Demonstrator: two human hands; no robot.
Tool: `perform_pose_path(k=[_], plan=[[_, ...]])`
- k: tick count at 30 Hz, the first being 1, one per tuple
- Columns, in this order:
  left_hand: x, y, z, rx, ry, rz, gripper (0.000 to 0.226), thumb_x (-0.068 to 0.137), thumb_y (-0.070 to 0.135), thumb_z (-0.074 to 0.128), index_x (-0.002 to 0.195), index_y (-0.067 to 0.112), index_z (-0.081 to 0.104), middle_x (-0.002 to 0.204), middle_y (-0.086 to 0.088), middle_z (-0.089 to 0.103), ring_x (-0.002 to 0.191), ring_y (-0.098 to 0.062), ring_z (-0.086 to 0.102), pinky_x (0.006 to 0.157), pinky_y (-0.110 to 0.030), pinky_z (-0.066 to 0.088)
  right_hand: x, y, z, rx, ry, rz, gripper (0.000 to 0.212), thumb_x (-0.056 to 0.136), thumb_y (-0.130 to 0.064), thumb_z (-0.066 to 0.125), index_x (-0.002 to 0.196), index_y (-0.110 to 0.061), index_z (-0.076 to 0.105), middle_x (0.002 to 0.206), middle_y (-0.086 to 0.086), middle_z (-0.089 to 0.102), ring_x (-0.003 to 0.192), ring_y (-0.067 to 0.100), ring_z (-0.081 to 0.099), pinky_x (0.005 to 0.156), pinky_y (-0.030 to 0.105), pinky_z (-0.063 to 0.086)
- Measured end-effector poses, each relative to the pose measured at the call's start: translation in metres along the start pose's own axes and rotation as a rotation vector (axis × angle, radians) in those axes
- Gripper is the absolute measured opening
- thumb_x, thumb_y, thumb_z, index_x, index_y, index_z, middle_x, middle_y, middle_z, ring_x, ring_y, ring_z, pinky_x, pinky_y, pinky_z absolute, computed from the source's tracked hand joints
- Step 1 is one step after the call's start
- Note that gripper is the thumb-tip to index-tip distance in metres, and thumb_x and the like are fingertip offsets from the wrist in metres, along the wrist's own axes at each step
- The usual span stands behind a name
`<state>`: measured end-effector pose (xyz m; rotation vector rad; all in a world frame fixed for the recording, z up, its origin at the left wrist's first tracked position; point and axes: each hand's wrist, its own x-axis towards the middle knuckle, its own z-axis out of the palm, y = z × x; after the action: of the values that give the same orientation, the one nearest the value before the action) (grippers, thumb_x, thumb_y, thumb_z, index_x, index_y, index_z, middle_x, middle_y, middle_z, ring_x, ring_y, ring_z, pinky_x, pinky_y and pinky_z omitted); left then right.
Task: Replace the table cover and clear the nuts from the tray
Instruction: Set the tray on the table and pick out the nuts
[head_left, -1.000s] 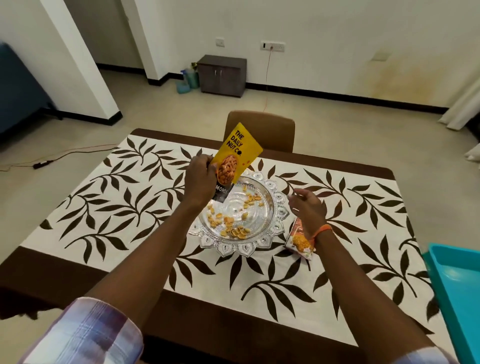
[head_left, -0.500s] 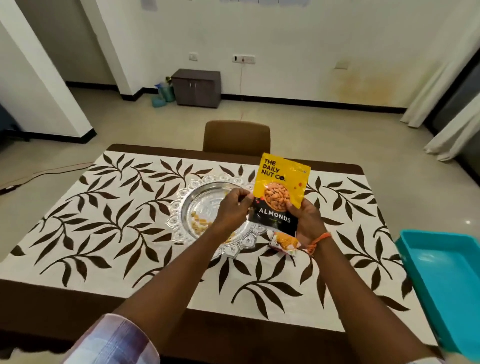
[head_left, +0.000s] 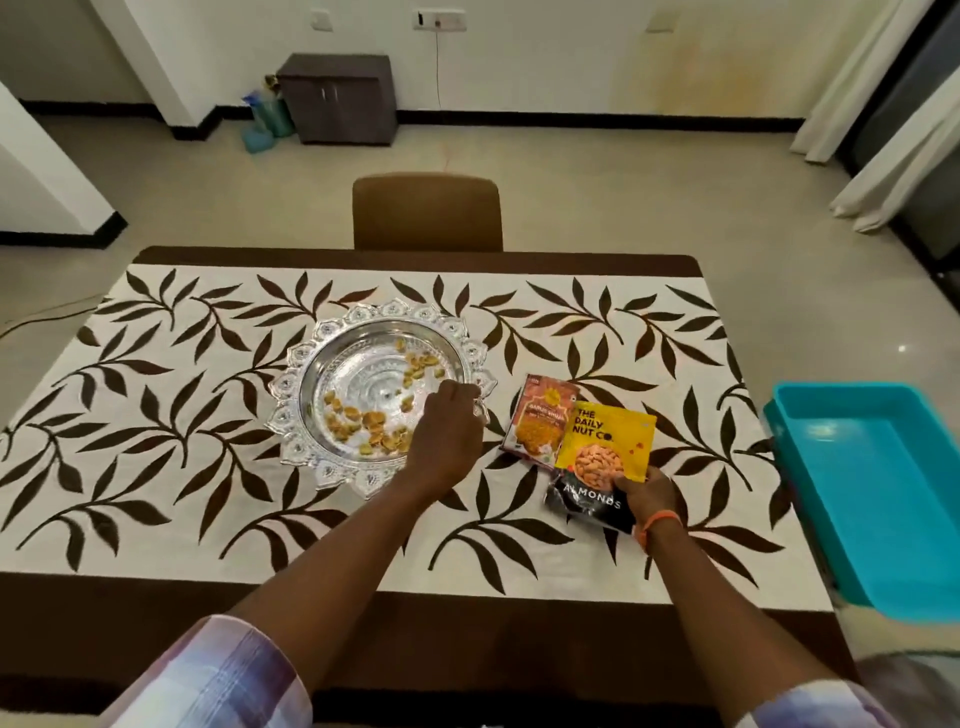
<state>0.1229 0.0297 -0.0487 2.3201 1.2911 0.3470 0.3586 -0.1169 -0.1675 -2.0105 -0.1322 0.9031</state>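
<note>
An ornate silver tray sits mid-table on the white cover with brown leaves, with several loose nuts scattered in it. My left hand grips the tray's right rim. To the right, my right hand holds the lower edge of a yellow and black almond packet against the table. The packet partly overlaps a red snack packet that lies flat beside the tray.
A turquoise plastic bin stands at the table's right edge. A brown chair is pushed in at the far side. A dark cabinet and bottles stand by the back wall.
The almond packet went from my left hand over the tray to both hands, then down onto the table at the right in my right hand. My left hand moved to the tray's rim.
</note>
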Motion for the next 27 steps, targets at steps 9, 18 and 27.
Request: perform_pose_path(k=[9, 18, 27], plan=[[-0.010, -0.014, -0.009, -0.096, 0.083, 0.016, 0.035, 0.094, 0.015, 0.055, 0.129, 0.014, 0.052, 0.129, -0.006, 0.050, 0.118, -0.023, 0.047, 0.091, -0.036, 0.046, -0.028, -0.048, 0.016, -0.319, 0.272, 0.013, 0.052, 0.078, -0.019, 0.069, 0.126, -0.012, 0.049, 0.133, 0.022, 0.040, 0.118, 0.046, 0.043, 0.094, 0.049, 0.043], [-0.036, -0.084, -0.044, 0.112, 0.311, -0.197, 0.042, 0.090, 0.014, 0.057, 0.129, 0.002, 0.052, 0.133, -0.020, 0.051, 0.127, -0.038, 0.044, 0.107, -0.047, 0.037, -0.093, -0.163, 0.124, -0.294, -0.072, -0.872, 0.026, 0.085, -0.009, 0.063, 0.111, -0.005, 0.063, 0.113, 0.013, 0.061, 0.107, 0.029, 0.058, 0.092, 0.039, 0.047], [-0.050, -0.127, -0.046, 0.278, 0.159, -0.312, 0.068, 0.100, 0.039, 0.043, 0.150, -0.003, 0.023, 0.157, -0.025, 0.019, 0.148, -0.039, 0.011, 0.121, -0.048, 0.012, -0.092, -0.175, 0.237, -1.178, -0.477, -1.130, 0.077, 0.097, -0.057, 0.031, 0.153, -0.012, 0.005, 0.161, 0.014, 0.002, 0.149, 0.031, 0.002, 0.120, 0.047, 0.008]])
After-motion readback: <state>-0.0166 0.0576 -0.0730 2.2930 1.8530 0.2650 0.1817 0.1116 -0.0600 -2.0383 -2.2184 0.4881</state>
